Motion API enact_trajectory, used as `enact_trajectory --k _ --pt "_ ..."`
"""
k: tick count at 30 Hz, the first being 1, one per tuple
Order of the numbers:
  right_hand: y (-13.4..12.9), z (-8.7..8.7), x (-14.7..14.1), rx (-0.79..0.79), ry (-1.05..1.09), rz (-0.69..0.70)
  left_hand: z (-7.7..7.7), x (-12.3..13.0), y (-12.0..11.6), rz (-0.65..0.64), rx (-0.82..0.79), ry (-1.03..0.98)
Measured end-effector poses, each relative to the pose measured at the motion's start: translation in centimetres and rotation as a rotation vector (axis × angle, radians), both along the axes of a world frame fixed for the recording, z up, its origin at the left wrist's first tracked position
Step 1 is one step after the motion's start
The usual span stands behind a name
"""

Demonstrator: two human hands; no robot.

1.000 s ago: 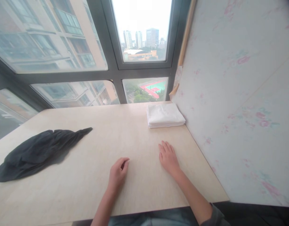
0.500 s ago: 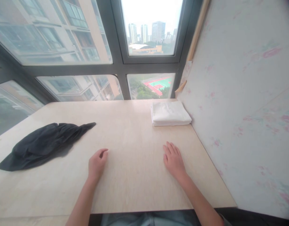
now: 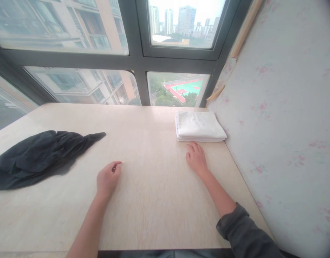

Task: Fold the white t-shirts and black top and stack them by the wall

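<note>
folded white cloth [image 3: 200, 125], just beyond right hand [image 3: 196, 158]

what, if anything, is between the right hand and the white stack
Nothing visible: the right hand is at the near edge of the white stack, though whether it touches can't be told. The black cloth lies well to the left, out of the way.

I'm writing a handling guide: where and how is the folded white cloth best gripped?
Probably pinch the folded white cloth by its near edge, coming from the person's side: it lies flat, its layers show there, and its right end sits close to the wall. The right hand is just in front of that edge.
</note>
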State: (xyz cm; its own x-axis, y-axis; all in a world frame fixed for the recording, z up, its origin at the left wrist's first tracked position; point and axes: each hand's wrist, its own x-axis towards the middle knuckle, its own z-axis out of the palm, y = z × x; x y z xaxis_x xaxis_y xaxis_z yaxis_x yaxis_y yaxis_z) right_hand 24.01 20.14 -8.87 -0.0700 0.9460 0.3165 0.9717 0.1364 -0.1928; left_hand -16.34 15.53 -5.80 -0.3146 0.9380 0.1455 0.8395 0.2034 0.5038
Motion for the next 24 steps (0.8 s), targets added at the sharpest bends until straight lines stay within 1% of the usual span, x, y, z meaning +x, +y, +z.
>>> enact_trajectory --k 10,12,14,16,18,20,22,24 --pt "0.6 -1.0 0.3 0.028 0.016 -0.004 -0.5 -0.1 0.0 -0.008 -0.005 0.017" --pt "0.6 -1.0 0.3 0.037 0.013 -0.009 -0.5 -0.3 0.2 -0.035 0.019 0.023" --pt "0.6 -0.9 0.4 0.042 0.021 -0.009 -0.5 -0.9 0.5 -0.057 0.090 0.076" --pt "0.6 -0.9 0.4 0.046 0.034 -0.005 -0.3 -2.2 0.8 -0.044 0.185 0.195" --pt "0.6 -1.0 0.5 0.052 0.044 -0.006 0.2 -4.3 1.0 0.006 0.260 0.328" --pt "0.7 -1.0 0.5 0.057 0.050 -0.007 1.0 -7.1 1.0 0.094 0.314 0.442" --pt "0.8 -1.0 0.5 0.059 0.053 -0.005 2.1 -9.9 0.9 0.211 0.325 0.510" --pt "0.8 -1.0 0.4 0.066 0.054 -0.004 3.3 -11.8 0.6 0.314 0.286 0.469"
